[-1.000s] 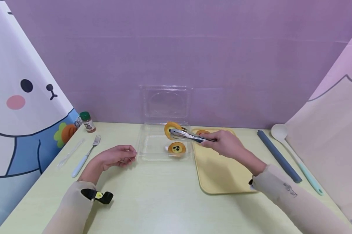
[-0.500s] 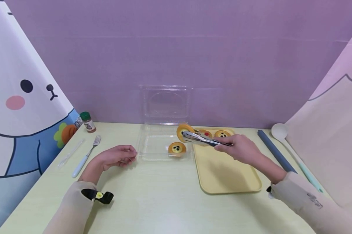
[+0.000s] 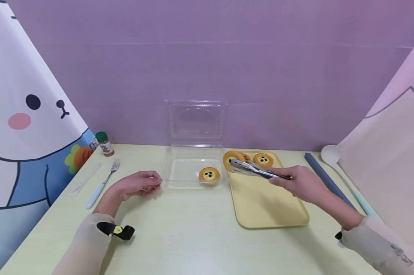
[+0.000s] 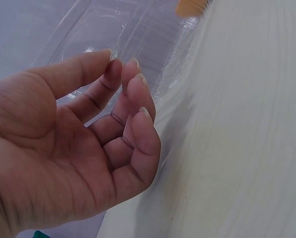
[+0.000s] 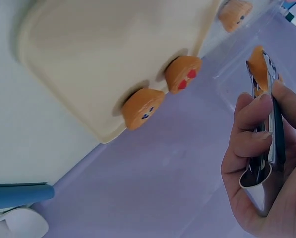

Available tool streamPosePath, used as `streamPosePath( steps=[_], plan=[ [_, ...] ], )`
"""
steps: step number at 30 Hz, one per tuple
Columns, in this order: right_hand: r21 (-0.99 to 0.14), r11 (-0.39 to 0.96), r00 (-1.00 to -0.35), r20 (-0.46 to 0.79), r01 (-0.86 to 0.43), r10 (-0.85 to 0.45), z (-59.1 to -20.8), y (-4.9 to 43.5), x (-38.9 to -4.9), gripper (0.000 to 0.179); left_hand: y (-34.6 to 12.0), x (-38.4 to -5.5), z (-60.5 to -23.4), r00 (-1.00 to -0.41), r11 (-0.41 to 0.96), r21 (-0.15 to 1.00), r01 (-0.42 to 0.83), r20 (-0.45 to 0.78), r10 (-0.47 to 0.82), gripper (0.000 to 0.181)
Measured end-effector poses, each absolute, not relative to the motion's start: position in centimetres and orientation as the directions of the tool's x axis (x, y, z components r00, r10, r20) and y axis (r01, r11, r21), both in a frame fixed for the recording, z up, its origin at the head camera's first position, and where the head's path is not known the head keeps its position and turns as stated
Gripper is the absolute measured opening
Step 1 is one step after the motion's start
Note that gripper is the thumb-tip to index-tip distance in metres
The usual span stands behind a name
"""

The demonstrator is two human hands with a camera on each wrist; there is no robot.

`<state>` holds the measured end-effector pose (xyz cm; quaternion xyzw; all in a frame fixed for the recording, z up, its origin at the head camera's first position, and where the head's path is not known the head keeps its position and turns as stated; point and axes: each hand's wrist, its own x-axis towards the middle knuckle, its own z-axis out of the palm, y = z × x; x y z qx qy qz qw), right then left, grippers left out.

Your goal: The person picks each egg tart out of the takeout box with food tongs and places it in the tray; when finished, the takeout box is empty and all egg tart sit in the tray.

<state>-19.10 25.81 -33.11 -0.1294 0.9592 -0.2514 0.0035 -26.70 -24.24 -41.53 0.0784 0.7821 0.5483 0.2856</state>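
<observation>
My right hand (image 3: 301,184) grips metal tongs (image 3: 253,168) whose tips hold an egg tart (image 3: 229,162), tilted up on its side. That tart hangs between the clear plastic box and the yellow tray (image 3: 265,202), near the tray's back left corner. In the right wrist view, fingers and thumb squeeze the tongs around the tart (image 5: 258,67). My left hand (image 3: 138,183) pinches the left edge of the open clear box (image 3: 183,168) between thumb and forefinger. One dark-dotted egg tart (image 3: 209,174) sits at the box's right side, and another (image 3: 263,160) at the tray's back.
A red-topped tart (image 5: 182,74) stands on the tray, mostly hidden in the head view. Left lie a fork (image 3: 104,183), clear plastic utensil (image 3: 84,179) and green-capped bottle (image 3: 105,144). Right lie a blue-grey stick (image 3: 327,179) and ladle-like spoon (image 3: 330,154). The box lid (image 3: 196,122) leans upright behind.
My right hand has moved right with the tongs and tart, from above the box to the tray's left edge. Tarts on the tray have come into view. My left hand stays put.
</observation>
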Motion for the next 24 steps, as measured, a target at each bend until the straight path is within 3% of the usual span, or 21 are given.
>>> streamPosePath(
  steps=[9,18,24],
  plan=[
    [-0.458,0.850,-0.964,0.069,-0.259,-0.257,-34.0,27.7,-18.4,0.045,-24.2,-26.7,-41.7,-0.826,0.383,0.905,-0.184,-0.354,0.439,0.030],
    [-0.444,0.876,-0.979,0.016,-0.190,-0.204,-34.5,29.1,-17.8,0.048,-24.2,-26.7,-41.7,-0.828,0.384,0.905,-0.185,-0.354,0.435,0.030],
    [-0.495,0.850,-0.974,-0.031,-0.180,-0.224,-35.3,29.4,-17.5,0.050,-24.2,-26.8,-41.7,-0.827,0.387,0.903,-0.189,-0.359,0.433,0.029]
  ],
)
